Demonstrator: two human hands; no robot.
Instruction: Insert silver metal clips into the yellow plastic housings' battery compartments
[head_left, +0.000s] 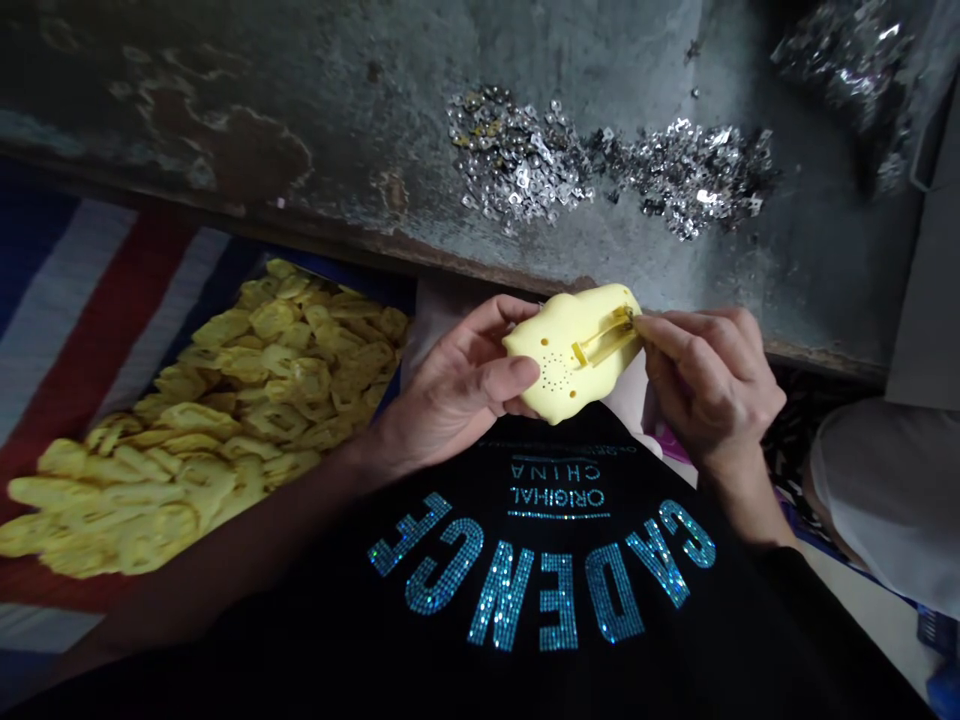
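My left hand (457, 385) is closed round a yellow plastic shell (562, 360), thumb on its face beside a patch of small holes. The shell is held just above my black shirt with blue sparkly letters. My right hand (705, 375) pinches at the shell's upper right edge, fingertips pressed on a small metal clip (622, 320) at the end of a raised yellow slot. Whether the clip is seated or loose I cannot make out.
A heap of several yellow plastic shells (217, 420) lies to the left on a red, white and blue striped cloth (82, 290). A worn grey bench (337, 130) carries a pile of small shiny metal clips (600, 165). A bag of clips (855, 60) sits at top right.
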